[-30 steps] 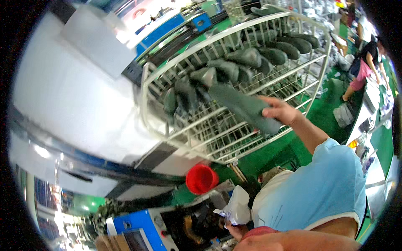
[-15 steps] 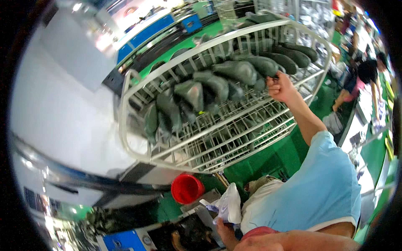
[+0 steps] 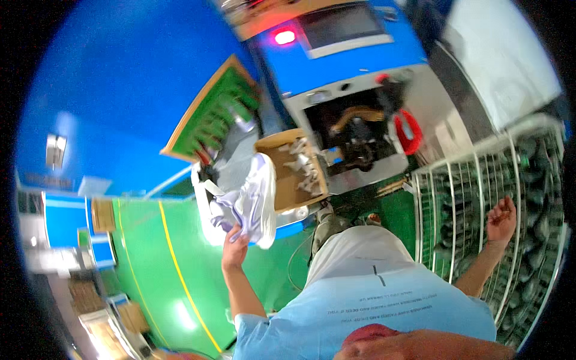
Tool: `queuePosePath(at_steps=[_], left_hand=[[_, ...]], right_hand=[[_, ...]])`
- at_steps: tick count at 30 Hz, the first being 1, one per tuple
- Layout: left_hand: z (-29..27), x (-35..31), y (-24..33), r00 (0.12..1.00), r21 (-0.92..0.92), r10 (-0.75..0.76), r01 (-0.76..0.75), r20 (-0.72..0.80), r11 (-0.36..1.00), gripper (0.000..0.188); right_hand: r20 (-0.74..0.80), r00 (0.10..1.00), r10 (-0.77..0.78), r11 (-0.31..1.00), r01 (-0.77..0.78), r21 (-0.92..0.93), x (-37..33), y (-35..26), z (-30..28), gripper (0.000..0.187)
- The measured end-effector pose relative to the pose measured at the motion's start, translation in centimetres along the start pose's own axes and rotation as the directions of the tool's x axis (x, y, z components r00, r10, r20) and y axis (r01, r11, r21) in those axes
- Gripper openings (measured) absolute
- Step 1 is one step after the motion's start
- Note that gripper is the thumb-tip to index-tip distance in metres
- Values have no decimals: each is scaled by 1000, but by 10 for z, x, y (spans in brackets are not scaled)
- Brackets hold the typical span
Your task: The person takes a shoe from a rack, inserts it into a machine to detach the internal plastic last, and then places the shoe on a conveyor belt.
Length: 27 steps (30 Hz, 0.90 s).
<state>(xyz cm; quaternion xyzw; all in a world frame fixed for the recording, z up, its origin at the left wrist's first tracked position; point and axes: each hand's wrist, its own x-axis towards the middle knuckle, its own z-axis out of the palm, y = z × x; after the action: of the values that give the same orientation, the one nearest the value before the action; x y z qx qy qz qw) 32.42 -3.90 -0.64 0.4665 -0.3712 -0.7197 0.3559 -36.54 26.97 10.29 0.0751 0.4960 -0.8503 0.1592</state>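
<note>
My left hand [image 3: 235, 247] is closed around the heel end of a pair of white and lavender sneakers [image 3: 259, 201]. The shoes hang side by side with their toes pointing away from me, left of a cardboard box [image 3: 264, 144] that holds small pale pieces. Out to the right, my right hand [image 3: 501, 221] is raised over the white wire rack [image 3: 478, 195], its fingers loosely curled and apart with nothing visible in them. Rows of dark green shoe lasts [image 3: 531, 180] fill the rack, slightly blurred.
Ahead stands a blue machine [image 3: 345, 66] with a dark screen, a lit red light and a dark recess. A red bucket [image 3: 409, 132] is beside it. A green board [image 3: 225, 99] leans at the left, above green floor [image 3: 198, 264] with yellow lines.
My view has swung left from the rack to the machine. My right hand has come away from the shoe lasts. My left hand has lifted the sneakers up and forward.
</note>
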Motion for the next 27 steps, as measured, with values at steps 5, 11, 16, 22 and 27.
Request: queuePosePath(at_steps=[5,11,16,22,27], left_hand=[[-101,47,-84,941,903,74,290,-329,318,66],[-141,58,-131,822,849,247,443,-513,288,56],[-142,-20,-137,729,760,295,457,-618,461,48],[-65,-195,-141,653,622,176,551,-737,556,43],[-10,-401,-191,287,295,86,846,-954,445,47]], right_hand=[[420,751,509,855,-386,-345,29,116,82,28],[519,499,694,456,253,-853,-126,171,194,44],[333,48,942,43,964,-262,-118,202,223,65],[344,249,905,-137,938,-318,-131,220,242,62],[267,123,956,-93,988,-122,-128,241,241,60]])
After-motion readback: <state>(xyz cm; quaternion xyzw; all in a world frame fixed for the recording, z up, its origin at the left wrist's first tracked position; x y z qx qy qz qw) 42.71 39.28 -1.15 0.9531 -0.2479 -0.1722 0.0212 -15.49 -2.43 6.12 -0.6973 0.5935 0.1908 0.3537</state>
